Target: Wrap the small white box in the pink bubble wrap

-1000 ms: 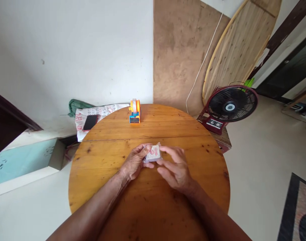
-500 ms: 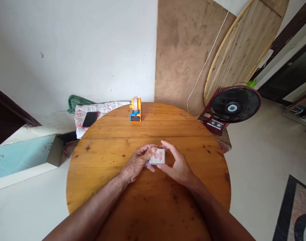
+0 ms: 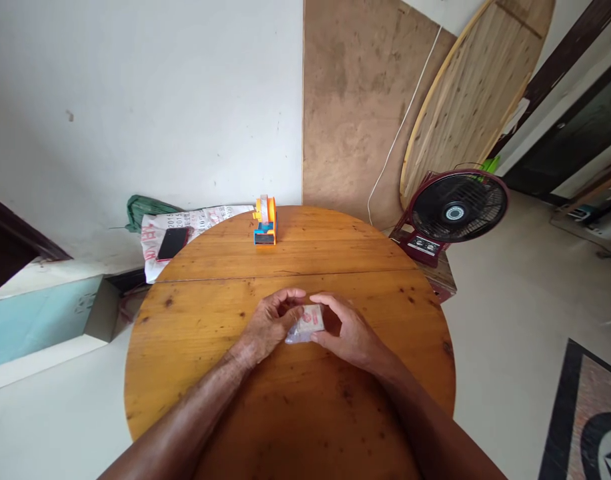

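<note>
A small pale box [image 3: 313,317] with red print lies between my hands, low over the tabletop. Clear crinkled plastic wrap [image 3: 298,333] covers its left part and hangs loose there. My left hand [image 3: 268,327] has its thumb on the wrap at the box's left side; its index finger arches above, apart from the box. My right hand [image 3: 350,333] grips the box's right end between thumb and fingers. What the hidden fingers behind the box touch, I cannot tell.
An orange and blue tape dispenser [image 3: 265,223] stands at the far edge of the round wooden table [image 3: 210,393]. Left of it, a dark phone [image 3: 173,243] rests on a printed white sack [image 3: 210,215]. A maroon fan [image 3: 453,207] stands beyond the right edge.
The box has tilted and sunk slightly. My left index finger has lifted off it, and more loose wrap shows on the left. The view has shifted a little.
</note>
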{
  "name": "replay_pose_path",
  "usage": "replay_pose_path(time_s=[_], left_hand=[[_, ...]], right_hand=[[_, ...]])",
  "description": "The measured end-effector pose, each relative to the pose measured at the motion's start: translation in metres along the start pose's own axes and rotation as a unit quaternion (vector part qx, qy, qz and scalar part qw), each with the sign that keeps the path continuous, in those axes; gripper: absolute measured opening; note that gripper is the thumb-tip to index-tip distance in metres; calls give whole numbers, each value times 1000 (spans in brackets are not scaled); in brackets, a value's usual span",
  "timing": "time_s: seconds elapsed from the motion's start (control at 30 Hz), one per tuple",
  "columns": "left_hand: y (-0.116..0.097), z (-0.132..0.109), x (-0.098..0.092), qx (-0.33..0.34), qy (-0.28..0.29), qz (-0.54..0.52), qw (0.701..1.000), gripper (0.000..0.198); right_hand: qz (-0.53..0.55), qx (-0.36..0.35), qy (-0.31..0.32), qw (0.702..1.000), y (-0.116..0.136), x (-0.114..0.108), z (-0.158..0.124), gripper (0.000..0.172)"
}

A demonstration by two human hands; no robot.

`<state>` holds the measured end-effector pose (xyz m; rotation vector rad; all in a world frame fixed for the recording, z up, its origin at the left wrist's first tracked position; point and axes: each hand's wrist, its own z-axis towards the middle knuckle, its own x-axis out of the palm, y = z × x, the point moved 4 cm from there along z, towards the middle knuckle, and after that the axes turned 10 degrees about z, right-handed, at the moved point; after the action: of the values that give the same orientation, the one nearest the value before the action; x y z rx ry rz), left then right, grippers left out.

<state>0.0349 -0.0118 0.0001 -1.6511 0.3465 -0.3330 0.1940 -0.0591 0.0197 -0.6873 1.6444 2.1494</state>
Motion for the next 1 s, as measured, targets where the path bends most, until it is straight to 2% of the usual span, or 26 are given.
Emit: replay_pose_path(time_s=[0.13,0.23,0.33,0.43,0.5,0.6,0.73,0.83,1.0], left_hand=[[3,1,-1,5,9,-13,1000,44],[3,1,0,1,16,-15,1000,44],[2,1,0,-2,14,-16,1000,44],[1,1,0,-4,6,-14,1000,45],[0,1,0,-5,2,-8,1000,46],[-2,0,0,-9,-3,3,1000,48],[-6,-1,-6,9,-46,26,999,45],[-5,-1,-11,-1,-67,54,996,48],[-3,-1,-7,-25,-38,43,998,52]], right_hand=[[-95,-97,-16,991,5,-1,-3,37],[-152,-148,-20,977,11,2,-5,29],[-181,-160,-11,970,18,6,-7,26],[-158,-149,-11,976,21,6,-9,22],[-106,-124,-23,986,20,3,-9,25],[-44,-72,-41,996,12,-2,-8,45],[-49,-57,-25,997,5,-2,-5,67],[-55,-61,-4,997,6,-1,-4,68],[-53,-45,0,998,7,-1,-3,66]])
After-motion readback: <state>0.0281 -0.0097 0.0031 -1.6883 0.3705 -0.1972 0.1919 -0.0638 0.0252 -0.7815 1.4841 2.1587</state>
